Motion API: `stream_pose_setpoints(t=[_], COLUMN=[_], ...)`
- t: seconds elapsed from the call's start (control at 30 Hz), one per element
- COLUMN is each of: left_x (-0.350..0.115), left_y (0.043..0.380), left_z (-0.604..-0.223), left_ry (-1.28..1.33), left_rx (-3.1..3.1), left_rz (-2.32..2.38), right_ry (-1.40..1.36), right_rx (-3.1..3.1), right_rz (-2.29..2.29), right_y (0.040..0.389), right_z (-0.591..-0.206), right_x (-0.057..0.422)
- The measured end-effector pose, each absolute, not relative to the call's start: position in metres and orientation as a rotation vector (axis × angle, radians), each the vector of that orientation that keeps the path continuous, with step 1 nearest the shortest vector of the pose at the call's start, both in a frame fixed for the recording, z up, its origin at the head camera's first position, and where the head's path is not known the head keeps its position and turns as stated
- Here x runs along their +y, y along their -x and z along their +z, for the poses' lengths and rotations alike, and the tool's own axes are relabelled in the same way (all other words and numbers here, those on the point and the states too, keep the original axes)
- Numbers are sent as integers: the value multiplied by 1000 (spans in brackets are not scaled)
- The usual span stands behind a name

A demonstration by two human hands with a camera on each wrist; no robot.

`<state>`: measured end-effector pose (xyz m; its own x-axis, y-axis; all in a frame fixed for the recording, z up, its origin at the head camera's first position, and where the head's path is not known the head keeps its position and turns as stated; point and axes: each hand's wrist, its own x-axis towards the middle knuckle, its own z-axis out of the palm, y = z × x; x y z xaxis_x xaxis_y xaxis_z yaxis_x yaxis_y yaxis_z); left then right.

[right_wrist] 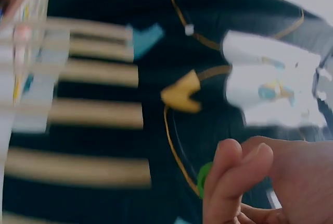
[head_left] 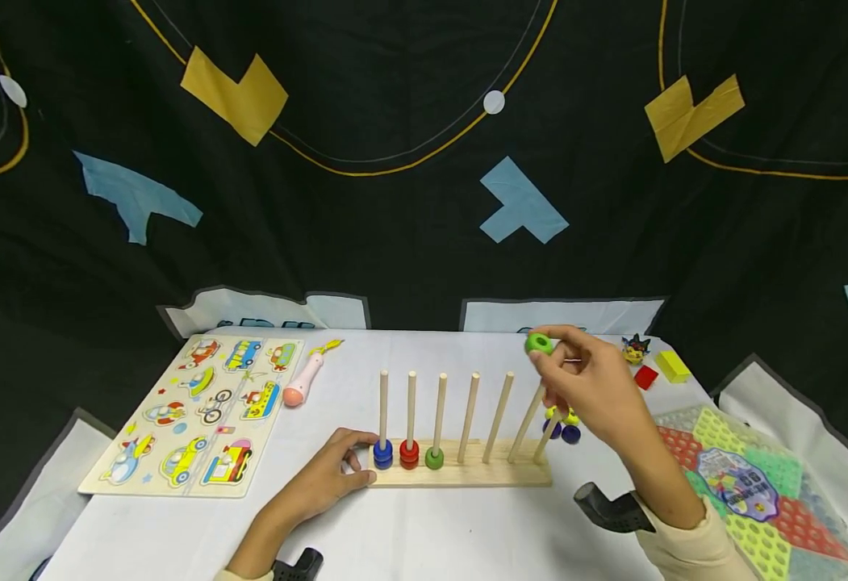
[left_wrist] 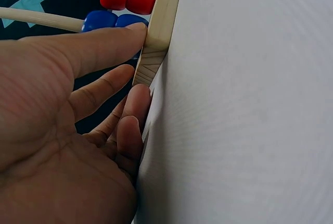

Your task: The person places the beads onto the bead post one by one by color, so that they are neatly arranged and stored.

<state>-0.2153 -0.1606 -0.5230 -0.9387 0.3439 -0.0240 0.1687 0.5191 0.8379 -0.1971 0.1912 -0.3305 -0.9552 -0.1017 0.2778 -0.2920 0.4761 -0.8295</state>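
Observation:
A wooden peg stand (head_left: 467,476) with a row of upright pegs lies on the white table. Blue beads (head_left: 383,454) sit on its leftmost peg, red beads (head_left: 409,454) on the second and a green bead (head_left: 434,458) on the third. My left hand (head_left: 329,476) holds the stand's left end; in the left wrist view its thumb and fingers lie about the wooden end (left_wrist: 156,41). Raised above the right-hand pegs, my right hand (head_left: 591,379) pinches another green bead (head_left: 539,344), its hole showing. In the right wrist view fingers mostly hide that bead (right_wrist: 204,179).
Yellow beads (head_left: 571,418) and dark blue beads (head_left: 570,434) lie behind the stand's right end. A picture puzzle board (head_left: 177,428) and a pink stick toy (head_left: 303,383) are at left. Right are a boxed bubble-patterned toy (head_left: 758,492), a yellow block (head_left: 673,366) and a red piece (head_left: 645,377).

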Motion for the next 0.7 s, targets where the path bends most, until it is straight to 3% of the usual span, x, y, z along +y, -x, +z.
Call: stream_pose_setpoints(t=[0.27, 0.7], left_x=[-161, -161], left_y=[214, 215], left_z=[-522, -521], left_ry=[-451, -426], left_rx=[2550, 2572], left_rz=[1390, 1366], right_ry=[-549, -650], right_rx=[-2649, -2697], right_rz=[1673, 1628], right_y=[198, 207], right_z=[-337, -343], right_x=[133, 118])
